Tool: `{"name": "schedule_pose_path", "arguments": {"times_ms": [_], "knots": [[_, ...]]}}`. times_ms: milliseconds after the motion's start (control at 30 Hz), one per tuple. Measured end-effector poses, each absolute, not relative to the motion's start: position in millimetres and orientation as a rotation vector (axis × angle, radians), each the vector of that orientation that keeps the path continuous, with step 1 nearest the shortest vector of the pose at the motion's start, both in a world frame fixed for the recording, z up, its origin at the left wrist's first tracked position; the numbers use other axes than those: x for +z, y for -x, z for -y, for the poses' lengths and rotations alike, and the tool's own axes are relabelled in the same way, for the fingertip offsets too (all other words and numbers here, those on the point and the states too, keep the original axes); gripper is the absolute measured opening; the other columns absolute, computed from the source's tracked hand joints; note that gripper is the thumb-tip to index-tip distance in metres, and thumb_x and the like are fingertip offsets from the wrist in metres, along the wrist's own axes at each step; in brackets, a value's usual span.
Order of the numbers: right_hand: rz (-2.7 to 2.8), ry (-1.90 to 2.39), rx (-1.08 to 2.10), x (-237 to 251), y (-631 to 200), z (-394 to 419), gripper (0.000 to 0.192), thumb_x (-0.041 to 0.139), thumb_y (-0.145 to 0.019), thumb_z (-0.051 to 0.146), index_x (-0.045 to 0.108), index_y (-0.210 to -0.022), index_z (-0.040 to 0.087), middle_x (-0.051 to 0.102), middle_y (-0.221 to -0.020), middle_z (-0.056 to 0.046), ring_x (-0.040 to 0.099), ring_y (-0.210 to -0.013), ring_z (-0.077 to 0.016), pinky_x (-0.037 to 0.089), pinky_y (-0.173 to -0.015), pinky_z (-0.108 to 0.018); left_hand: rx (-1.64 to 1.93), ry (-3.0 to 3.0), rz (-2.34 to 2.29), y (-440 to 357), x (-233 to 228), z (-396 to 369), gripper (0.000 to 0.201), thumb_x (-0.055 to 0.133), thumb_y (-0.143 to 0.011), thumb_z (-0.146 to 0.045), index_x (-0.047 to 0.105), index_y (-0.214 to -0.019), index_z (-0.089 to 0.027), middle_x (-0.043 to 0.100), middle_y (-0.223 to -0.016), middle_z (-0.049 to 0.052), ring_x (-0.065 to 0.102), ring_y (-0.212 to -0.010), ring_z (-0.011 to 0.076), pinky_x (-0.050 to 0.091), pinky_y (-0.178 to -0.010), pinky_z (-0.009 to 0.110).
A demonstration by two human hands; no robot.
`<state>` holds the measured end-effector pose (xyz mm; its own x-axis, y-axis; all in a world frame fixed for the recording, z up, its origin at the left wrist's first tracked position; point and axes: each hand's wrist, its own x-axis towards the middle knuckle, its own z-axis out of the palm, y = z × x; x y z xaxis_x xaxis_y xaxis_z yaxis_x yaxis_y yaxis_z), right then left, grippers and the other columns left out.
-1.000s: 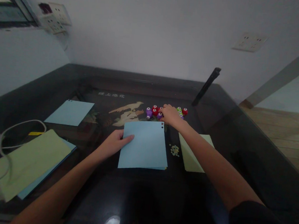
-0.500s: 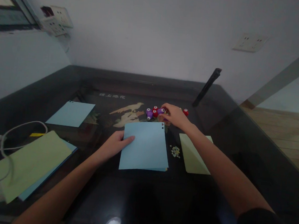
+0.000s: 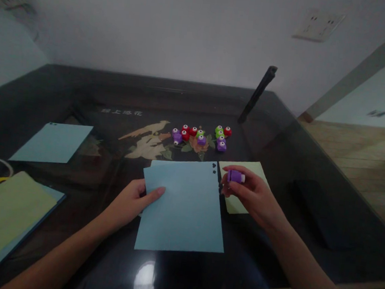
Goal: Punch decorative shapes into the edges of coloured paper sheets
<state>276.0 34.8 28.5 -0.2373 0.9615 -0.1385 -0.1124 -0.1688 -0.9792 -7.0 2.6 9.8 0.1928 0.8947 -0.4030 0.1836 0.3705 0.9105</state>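
Two hands work: left hand [image 3: 131,201] pins blue paper [image 3: 182,207] flat; right hand [image 3: 252,196], grip clamped on purple punch [image 3: 235,176], should align squarely at the edge.

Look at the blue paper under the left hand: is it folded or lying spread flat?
Spread flat. The blue paper lies open on the table, edges straight, left hand on its edge.
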Motion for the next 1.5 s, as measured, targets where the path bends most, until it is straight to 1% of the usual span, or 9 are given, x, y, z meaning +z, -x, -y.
{"name": "schedule_pose_path", "arguments": {"times_ms": [133, 200, 267, 433, 567, 767, 933, 1167, 1500], "knots": [[1.164, 1.195, 1.635, 15.7, -276.4, -29.6, 0.032, 0.076, -0.070, 0.033, 0.053, -0.090, 0.021, 0.054, -0.063, 0.006, 0.048, -0.046, -0.0073, 0.031, -0.039, -0.019, 0.613, -1.159, -1.297, -0.9, 10.3, 1.6, 0.036, 0.065, -0.073, -0.051, 0.066, -0.076, -0.016, 0.071, -0.073, 0.006, 0.063, -0.060, 0.0210, 0.052, -0.053, 0.031], [1.182, 1.231, 1.716, 12.4, -277.8, -30.1, 0.031, 0.074, -0.073, 0.034, 0.053, -0.092, 0.021, 0.050, -0.060, 0.007, 0.042, -0.043, -0.0057, 0.026, -0.038, -0.018, 0.600, -1.197, -1.325, -3.0, 12.3, 1.8, 0.034, 0.064, -0.072, -0.051, 0.066, -0.074, -0.016, 0.071, -0.073, 0.007, 0.063, -0.061, 0.0213, 0.052, -0.055, 0.031], [1.176, 1.216, 1.802, 11.5, -279.6, -29.5, 0.031, 0.072, -0.075, 0.035, 0.055, -0.097, 0.021, 0.047, -0.061, 0.007, 0.039, -0.045, -0.0049, 0.024, -0.041, -0.019, 0.583, -1.238, -1.360, -3.7, 14.8, 1.4, 0.033, 0.063, -0.072, -0.050, 0.067, -0.073, -0.017, 0.071, -0.073, 0.006, 0.063, -0.061, 0.0213, 0.052, -0.055, 0.031], [1.071, 1.058, 1.996, 13.5, -281.7, -25.4, 0.037, 0.066, -0.079, 0.044, 0.058, -0.108, 0.021, 0.049, -0.068, 0.003, 0.042, -0.055, -0.0079, 0.029, -0.046, -0.020, 0.567, -1.303, -1.413, -0.9, 18.3, -0.4, 0.030, 0.062, -0.073, -0.047, 0.068, -0.070, -0.018, 0.070, -0.069, 0.005, 0.062, -0.061, 0.0208, 0.051, -0.056, 0.030], [1.019, 1.080, 1.930, 13.7, -281.1, -24.3, 0.033, 0.059, -0.085, 0.046, 0.060, -0.107, 0.022, 0.052, -0.073, 0.000, 0.044, -0.058, -0.0092, 0.032, -0.048, -0.022, 0.574, -1.313, -1.444, 1.2, 17.6, -2.4, 0.029, 0.061, -0.072, -0.046, 0.066, -0.066, -0.018, 0.068, -0.064, 0.004, 0.059, -0.056, 0.0190, 0.049, -0.052, 0.028], [1.032, 1.160, 1.879, 14.5, -278.8, -26.2, 0.033, 0.066, -0.080, 0.040, 0.063, -0.106, 0.020, 0.058, -0.079, -0.002, 0.046, -0.056, -0.0088, 0.032, -0.046, -0.022, 0.550, -1.292, -1.457, 1.6, 16.7, -4.3, 0.029, 0.062, -0.071, -0.047, 0.066, -0.066, -0.019, 0.068, -0.065, 0.004, 0.059, -0.057, 0.0193, 0.048, -0.052, 0.028], [1.047, 1.156, 1.868, 14.6, -277.2, -25.7, 0.030, 0.067, -0.078, 0.042, 0.064, -0.098, 0.020, 0.056, -0.073, -0.001, 0.045, -0.055, -0.0091, 0.033, -0.046, -0.022, 0.551, -1.330, -1.419, 2.5, 16.2, -4.2, 0.028, 0.060, -0.074, -0.045, 0.067, -0.068, -0.019, 0.068, -0.065, 0.003, 0.060, -0.057, 0.0191, 0.049, -0.053, 0.028], [1.103, 1.178, 1.823, 15.6, -277.1, -26.2, 0.030, 0.068, -0.077, 0.040, 0.062, -0.098, 0.020, 0.054, -0.067, 0.002, 0.044, -0.054, -0.0086, 0.031, -0.046, -0.022, 0.573, -1.356, -1.419, 3.5, 12.9, -4.1, 0.024, 0.061, -0.076, -0.042, 0.067, -0.070, -0.019, 0.069, -0.069, 0.003, 0.062, -0.059, 0.0190, 0.050, -0.054, 0.027], [1.128, 1.186, 1.826, 16.9, -276.5, -24.4, 0.029, 0.068, -0.077, 0.039, 0.062, -0.098, 0.020, 0.051, -0.064, 0.003, 0.044, -0.054, -0.0086, 0.031, -0.046, -0.022, 0.534, -1.361, -1.454, 1.5, 16.7, -4.3, 0.028, 0.060, -0.075, -0.044, 0.065, -0.065, -0.018, 0.068, -0.064, 0.003, 0.059, -0.055, 0.0172, 0.048, -0.051, 0.025]]}}
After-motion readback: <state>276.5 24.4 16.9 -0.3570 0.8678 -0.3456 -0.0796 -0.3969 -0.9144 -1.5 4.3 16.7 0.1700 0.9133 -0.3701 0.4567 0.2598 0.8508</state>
